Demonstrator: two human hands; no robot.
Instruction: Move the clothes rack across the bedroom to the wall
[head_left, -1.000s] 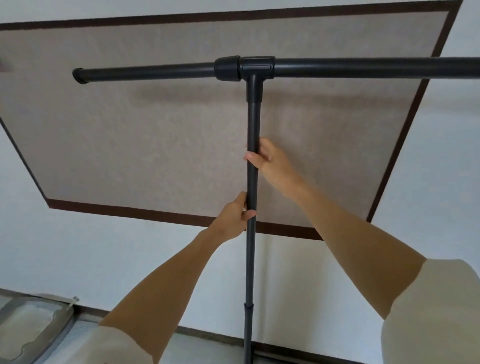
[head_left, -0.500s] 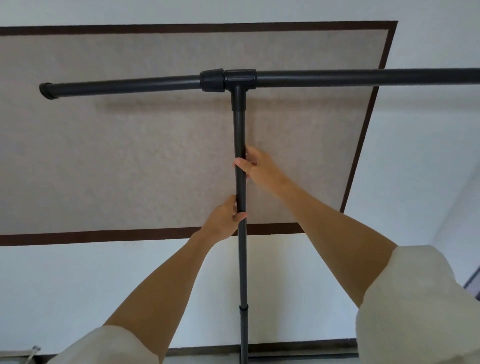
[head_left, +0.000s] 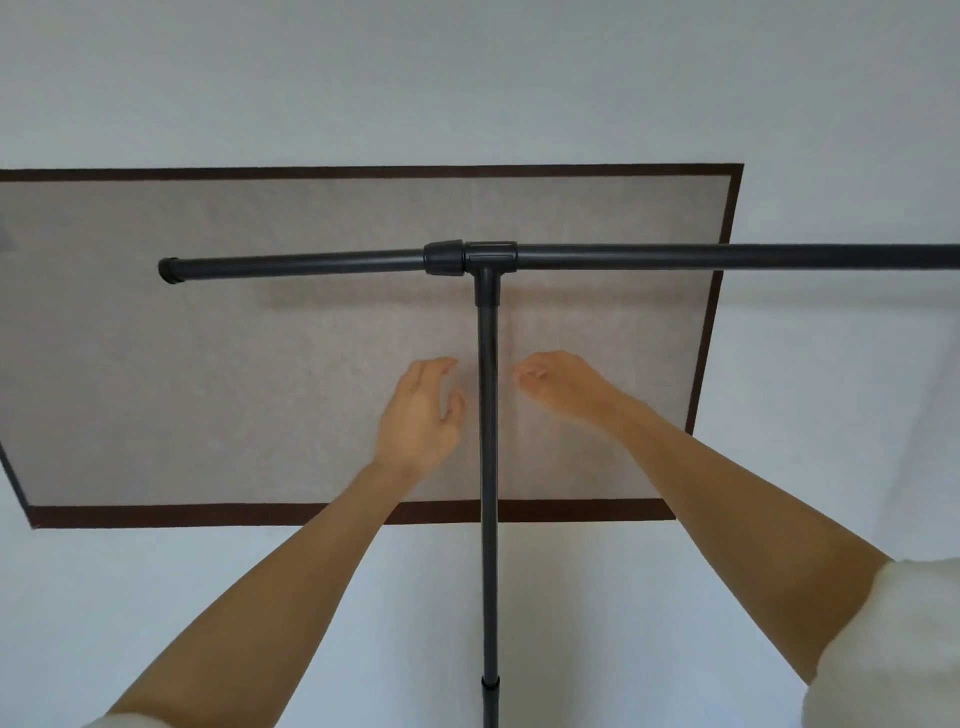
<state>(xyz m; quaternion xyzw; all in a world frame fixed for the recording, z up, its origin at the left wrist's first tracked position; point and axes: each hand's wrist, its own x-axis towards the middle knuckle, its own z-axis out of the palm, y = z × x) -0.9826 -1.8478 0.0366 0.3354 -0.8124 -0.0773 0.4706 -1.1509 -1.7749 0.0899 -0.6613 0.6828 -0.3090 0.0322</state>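
The black clothes rack (head_left: 488, 467) stands right in front of the white wall (head_left: 467, 83). Its upright pole runs up the middle to a T-joint, and the top bar (head_left: 727, 255) crosses the view from a capped left end to the right edge. My left hand (head_left: 423, 410) is just left of the upright, fingers spread, not touching it. My right hand (head_left: 558, 382) hovers just right of the pole, fingers loosely curled around nothing. The rack's base is out of sight.
A beige wall panel (head_left: 234, 364) with a dark brown border hangs on the wall behind the rack. The rack's top bar casts a soft shadow on it. No floor shows.
Both hands have let go of the upright pole and pulled a little to either side. The view has tilted, so the rack sits lower and the floor edge is gone.
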